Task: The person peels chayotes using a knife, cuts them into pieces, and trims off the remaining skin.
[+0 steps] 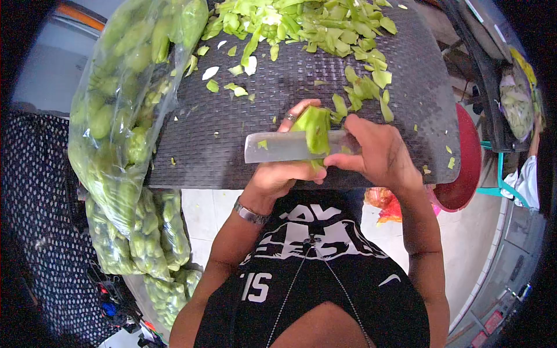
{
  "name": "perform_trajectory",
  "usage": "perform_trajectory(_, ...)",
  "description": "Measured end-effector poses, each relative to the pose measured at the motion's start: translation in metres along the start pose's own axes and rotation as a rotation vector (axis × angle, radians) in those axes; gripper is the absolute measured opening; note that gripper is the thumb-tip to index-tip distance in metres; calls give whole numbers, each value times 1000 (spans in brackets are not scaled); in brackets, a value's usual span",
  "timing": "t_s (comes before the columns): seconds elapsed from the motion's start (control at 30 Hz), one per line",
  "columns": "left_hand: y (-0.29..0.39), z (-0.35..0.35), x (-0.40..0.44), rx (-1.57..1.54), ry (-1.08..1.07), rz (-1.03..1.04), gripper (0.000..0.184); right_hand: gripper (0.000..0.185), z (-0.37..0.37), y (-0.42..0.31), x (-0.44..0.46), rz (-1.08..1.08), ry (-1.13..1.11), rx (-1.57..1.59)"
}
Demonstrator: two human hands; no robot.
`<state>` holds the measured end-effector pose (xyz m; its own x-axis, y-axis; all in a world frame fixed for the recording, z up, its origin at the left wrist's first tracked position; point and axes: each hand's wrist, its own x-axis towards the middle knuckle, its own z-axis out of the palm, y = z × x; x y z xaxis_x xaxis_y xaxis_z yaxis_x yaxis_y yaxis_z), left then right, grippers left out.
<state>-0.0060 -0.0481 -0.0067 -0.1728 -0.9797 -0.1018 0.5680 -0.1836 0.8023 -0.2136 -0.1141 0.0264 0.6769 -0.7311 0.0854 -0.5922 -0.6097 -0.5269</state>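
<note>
The left hand (pixel 284 174), with a ring on one finger and a metal-banded watch (pixel 252 213) at the wrist, is closed around a pale-green, partly peeled vegetable (pixel 317 129) at the centre of the frame. The right hand (pixel 380 152) is clamped on the grip end of a broad, rectangular, grey metal knife (pixel 278 147), its thumb and fingers close to the vegetable. The two hands are near each other, working at the same piece. The blade lies nearly level, extending toward the left of the frame, and passes behind the near part of the vegetable; the exact line of contact is hidden.

Both hands are over the near edge of a dark, woven-textured tabletop (pixel 220 133). A heap of thin, light-green peelings (pixel 313 26) covers its far part at the top centre, with smaller scraps scattered toward the hands. A large, clear plastic bag of green vegetables (pixel 116 98) spans the upper left, overlapping the table's left edge. Further clear bags of green vegetables (pixel 145 238) stand below it, lower left. A deep red, round-rimmed tub (pixel 464 165) is beside the table at right, near a teal stool frame (pixel 500 174).
</note>
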Motion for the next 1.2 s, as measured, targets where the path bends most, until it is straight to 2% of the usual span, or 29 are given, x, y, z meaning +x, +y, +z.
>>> perform_trajectory(0.1, 3, -4, -4, -68, -6, -44, 108, 62, 1, 5, 3, -23, 42, -6)
perform_trajectory(0.2, 12, -11, -12, -122, 9, -69, 105, 59, -11, 17, -2, 143, 17, -22)
perform_trajectory(0.4, -2, -12, -14, -64, 88, -203, 83, 58, -3, 0, -1, 156, 2, -38)
perform_trajectory(0.43, -4, -5, -15, -54, 130, -232, 71, 58, -5, 0, 0, 124, 19, -57)
perform_trajectory(0.6, -4, -10, -17, -44, 104, -276, 72, 55, -9, 11, -1, 15, 20, -122)
perform_trajectory(0.7, 4, -18, -20, -44, 103, -248, 77, 49, -16, 29, -5, 319, 34, -25)
perform_trajectory(0.73, 8, -18, -21, 3, 118, -258, 77, 46, -20, 32, -6, 371, 79, -116)
perform_trajectory(0.83, 11, -17, -14, 239, 217, -231, 73, 44, -18, 31, -6, 423, 91, -59)
perform_trajectory(0.9, 11, -13, -7, 370, 210, -206, 70, 47, -13, 9, -3, 498, 0, 89)
perform_trajectory(0.97, 13, -7, 0, 527, 209, -223, 70, 52, -3, -4, -7, 347, -54, 238)
perform_trajectory(1.0, 4, -7, -2, 562, 262, -18, 72, 53, 1, -10, -8, 267, -47, 208)
perform_trajectory(1.1, -3, -13, -4, 926, 245, 50, 75, 55, 9, -17, -10, 94, -35, 149)
perform_trajectory(1.2, 0, -7, -8, 818, 225, 20, 73, 54, 2, -10, -7, 66, -11, 96)
